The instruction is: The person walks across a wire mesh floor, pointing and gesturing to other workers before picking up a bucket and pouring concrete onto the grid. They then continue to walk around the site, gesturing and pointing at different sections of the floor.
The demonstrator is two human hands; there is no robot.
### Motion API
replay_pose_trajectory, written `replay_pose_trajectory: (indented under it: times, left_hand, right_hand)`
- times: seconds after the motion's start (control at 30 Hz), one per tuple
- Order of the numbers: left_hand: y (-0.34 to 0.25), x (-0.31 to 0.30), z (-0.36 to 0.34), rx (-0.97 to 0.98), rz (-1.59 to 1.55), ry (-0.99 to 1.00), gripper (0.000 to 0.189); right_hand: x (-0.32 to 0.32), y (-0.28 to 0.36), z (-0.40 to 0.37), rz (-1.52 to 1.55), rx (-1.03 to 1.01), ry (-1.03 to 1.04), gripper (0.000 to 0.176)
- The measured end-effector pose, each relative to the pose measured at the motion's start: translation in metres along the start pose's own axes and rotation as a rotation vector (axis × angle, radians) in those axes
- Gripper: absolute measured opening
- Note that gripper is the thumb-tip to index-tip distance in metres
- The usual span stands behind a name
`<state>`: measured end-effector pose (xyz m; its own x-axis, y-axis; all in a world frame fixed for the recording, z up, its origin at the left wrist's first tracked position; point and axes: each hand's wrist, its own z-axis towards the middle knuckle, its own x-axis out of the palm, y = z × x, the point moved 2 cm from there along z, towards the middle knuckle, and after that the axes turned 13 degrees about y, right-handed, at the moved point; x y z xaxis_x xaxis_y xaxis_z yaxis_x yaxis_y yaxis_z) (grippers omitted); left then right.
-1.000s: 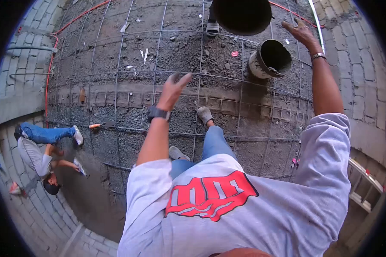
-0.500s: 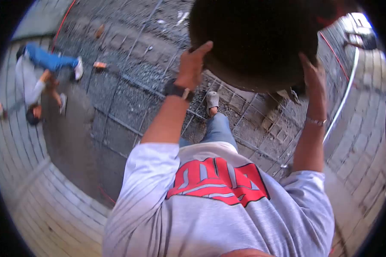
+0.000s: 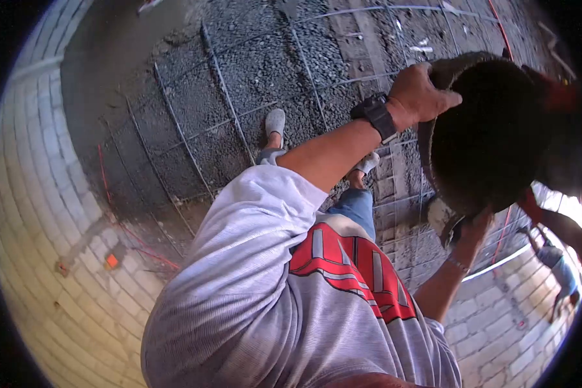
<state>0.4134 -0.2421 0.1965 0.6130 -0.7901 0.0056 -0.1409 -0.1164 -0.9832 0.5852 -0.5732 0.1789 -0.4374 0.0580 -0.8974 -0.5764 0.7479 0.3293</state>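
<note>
A large dark round container (image 3: 491, 136) with a rough, dirty rim is held up at the right. My left hand (image 3: 422, 96), below a black wristwatch, grips its upper left rim with the thumb over the edge. Lower down, my right hand (image 3: 470, 234), with a bracelet at the wrist, holds the bottom edge; its fingers are partly hidden. The inside of the container is too dark to make out. Against its far right side is another person's dark arm (image 3: 562, 226), partly in shadow.
Metal rebar (image 3: 227, 97) forms a grid over gravel (image 3: 252, 71) around my feet. Smooth wet concrete (image 3: 110, 84) lies at the upper left. Block walls (image 3: 39, 213) curve along the left and lower right. Another person (image 3: 559, 265) is at the far right. A red line (image 3: 103, 174) runs at the left.
My view has turned toward the right. The container has tilted, showing its dark opening, and both hands have moved right with it. The crouching person at the left is out of view.
</note>
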Motion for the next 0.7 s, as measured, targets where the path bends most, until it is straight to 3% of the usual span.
replay_pose_trajectory:
  times: [0.07,0.13,0.17,0.2,0.27,0.3,0.33,0.4,0.47,0.53,0.6,0.7]
  left_hand:
    - [0.012,-0.035,-0.008,0.016,-0.035,-0.064,0.040]
    - [0.020,-0.073,-0.023,-0.056,0.039,-0.084,0.036]
    - [0.028,-0.094,-0.034,-0.146,0.065,-0.151,0.033]
    - [0.044,-0.116,-0.044,-0.188,-0.136,-0.158,0.030]
    - [0.093,-0.164,-0.077,-0.363,-0.122,-0.270,0.034]
    - [0.086,-0.185,-0.104,-0.454,-0.064,-0.392,0.036]
    - [0.118,-0.199,-0.124,-0.374,-0.299,-0.451,0.039]
    - [0.142,-0.237,-0.171,-0.531,-0.225,-0.620,0.041]
    - [0.136,-0.271,-0.211,-0.556,-0.338,-0.784,0.043]
    - [0.171,-0.306,-0.256,-0.548,-0.298,-0.928,0.044]
    - [0.171,-0.335,-0.290,-0.705,-0.439,-1.110,0.048]
    - [0.161,-0.377,-0.330,-0.558,-0.292,-1.188,0.054]
  right_hand:
    - [0.027,0.018,0.007,0.357,-0.101,-0.062,0.047]
    - [0.045,0.051,0.010,-0.116,0.006,0.099,0.036]
    - [0.050,0.091,0.017,0.489,0.229,0.073,0.034]
    - [0.061,0.135,0.028,1.098,0.450,0.054,0.035]
    - [0.102,0.167,0.056,0.872,0.355,0.164,0.033]
    - [0.122,0.189,0.067,0.732,0.316,0.246,0.032]
    - [0.144,0.213,0.078,0.588,0.275,0.325,0.032]
    - [0.205,0.249,0.097,0.589,0.109,0.435,0.032]
    - [0.232,0.327,0.095,0.494,0.200,0.625,0.031]
    - [0.267,0.386,0.093,0.237,-0.069,0.575,0.032]
    - [0.318,0.423,0.089,0.223,-0.231,0.598,0.032]
    - [0.348,0.494,0.075,0.130,-0.271,0.643,0.031]
